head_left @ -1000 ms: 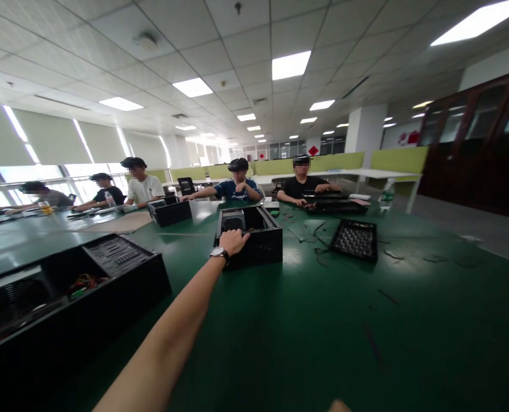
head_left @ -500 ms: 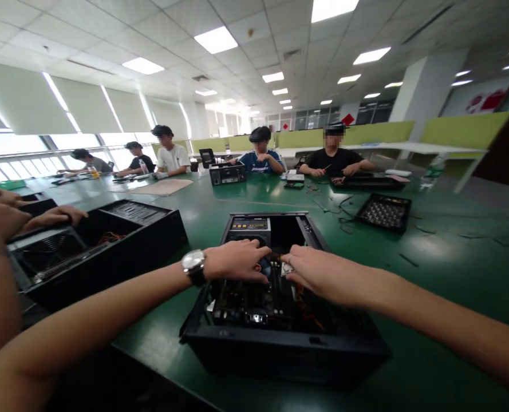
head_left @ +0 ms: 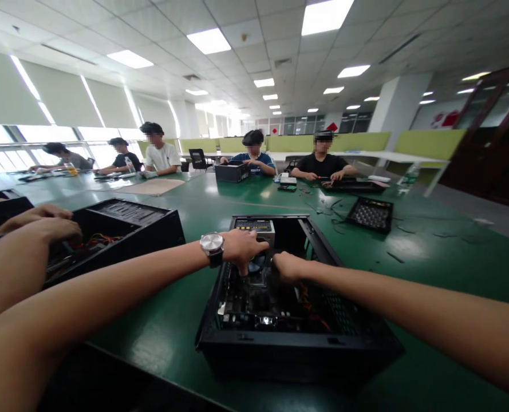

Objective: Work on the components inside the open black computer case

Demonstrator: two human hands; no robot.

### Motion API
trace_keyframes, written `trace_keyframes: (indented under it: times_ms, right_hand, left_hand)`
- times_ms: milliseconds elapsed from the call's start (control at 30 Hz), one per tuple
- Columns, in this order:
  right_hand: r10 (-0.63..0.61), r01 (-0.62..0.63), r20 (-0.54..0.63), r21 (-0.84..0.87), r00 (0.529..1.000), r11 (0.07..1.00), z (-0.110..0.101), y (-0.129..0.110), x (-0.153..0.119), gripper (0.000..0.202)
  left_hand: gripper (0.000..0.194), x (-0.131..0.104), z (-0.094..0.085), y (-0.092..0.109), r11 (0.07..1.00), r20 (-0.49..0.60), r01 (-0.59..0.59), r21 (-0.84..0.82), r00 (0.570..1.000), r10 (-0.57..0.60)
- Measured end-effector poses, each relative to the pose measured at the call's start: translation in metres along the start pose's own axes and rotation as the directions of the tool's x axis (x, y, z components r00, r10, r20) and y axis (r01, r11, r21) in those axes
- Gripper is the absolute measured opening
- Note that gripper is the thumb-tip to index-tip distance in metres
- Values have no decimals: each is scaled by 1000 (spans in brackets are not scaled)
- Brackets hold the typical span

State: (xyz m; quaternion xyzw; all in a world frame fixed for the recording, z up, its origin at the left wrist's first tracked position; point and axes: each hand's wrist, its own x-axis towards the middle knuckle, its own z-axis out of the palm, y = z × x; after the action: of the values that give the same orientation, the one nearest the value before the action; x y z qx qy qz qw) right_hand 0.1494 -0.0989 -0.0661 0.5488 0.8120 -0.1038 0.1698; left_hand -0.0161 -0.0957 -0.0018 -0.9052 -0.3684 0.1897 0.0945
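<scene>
Both hands, left hand (head_left: pixel 242 247) and right hand (head_left: pixel 287 266), reach into the open computer case (head_left: pixel 288 297), finger grip unclear

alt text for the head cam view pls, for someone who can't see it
The left hand, watch on its wrist, and the right hand reach into an open black computer case on a green table. Another person's hands rest on a second case at left.

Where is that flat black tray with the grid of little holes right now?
The flat black grid tray lies on the green table, to the right of and beyond the open black computer case, near loose cables in front of a seated person in black.
</scene>
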Motion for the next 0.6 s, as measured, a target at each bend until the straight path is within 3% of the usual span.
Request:
trace_keyframes:
  times_ms: [167,300,433,600]
  right_hand:
    - [10,-6,-66,62,998,998,2,-25,26,30]
    - [15,-9,-100,68,995,998,7,-34,28,31]
    - [25,-23,-124,17,992,1000,2,-26,2,22]
    - [-25,20,-224,-24,974,1000,-29,-5,-68,25]
  left_hand:
    - [86,-2,-2,3,998,27,46,49,999,-48]
    - [74,7,2,8,997,-44,73,34,996,-72]
    - [71,11,4,0,997,-91,60,-46,994,-64]
    - [97,26,11,-6,999,-38,4,-45,999,-6]
